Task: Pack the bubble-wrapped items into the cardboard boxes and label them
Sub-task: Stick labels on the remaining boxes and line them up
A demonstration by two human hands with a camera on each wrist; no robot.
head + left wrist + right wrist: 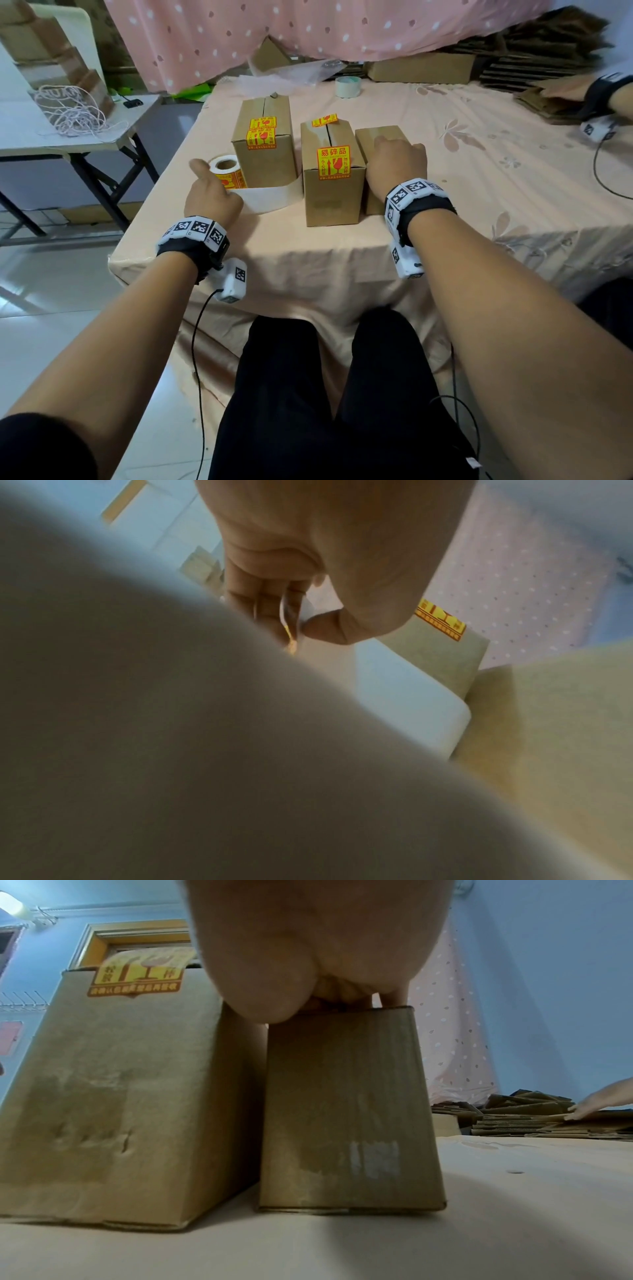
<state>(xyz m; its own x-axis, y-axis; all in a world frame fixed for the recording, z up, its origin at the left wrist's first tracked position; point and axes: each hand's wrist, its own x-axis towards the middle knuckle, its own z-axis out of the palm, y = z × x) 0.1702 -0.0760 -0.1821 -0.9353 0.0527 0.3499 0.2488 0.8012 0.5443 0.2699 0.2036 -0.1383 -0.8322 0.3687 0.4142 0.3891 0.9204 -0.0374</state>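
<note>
Fingers point(390, 144) of right hand point(394, 168) rest atop unlabelled box point(373, 137).

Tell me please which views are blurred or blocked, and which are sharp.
Head view: mostly sharp, edges bent by the wide lens. Left wrist view: a blurred tablecloth fills the lower left, and the left hand looks soft. Right wrist view: boxes sharp, the right hand out of focus.

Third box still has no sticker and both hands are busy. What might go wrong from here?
The loose backing strip trailing from the yellow fragile-sticker roll could snag against the labelled middle cardboard box as the left hand pulls. The right hand presses the shorter unlabelled cardboard box touching it, so a push may shift both.
</note>
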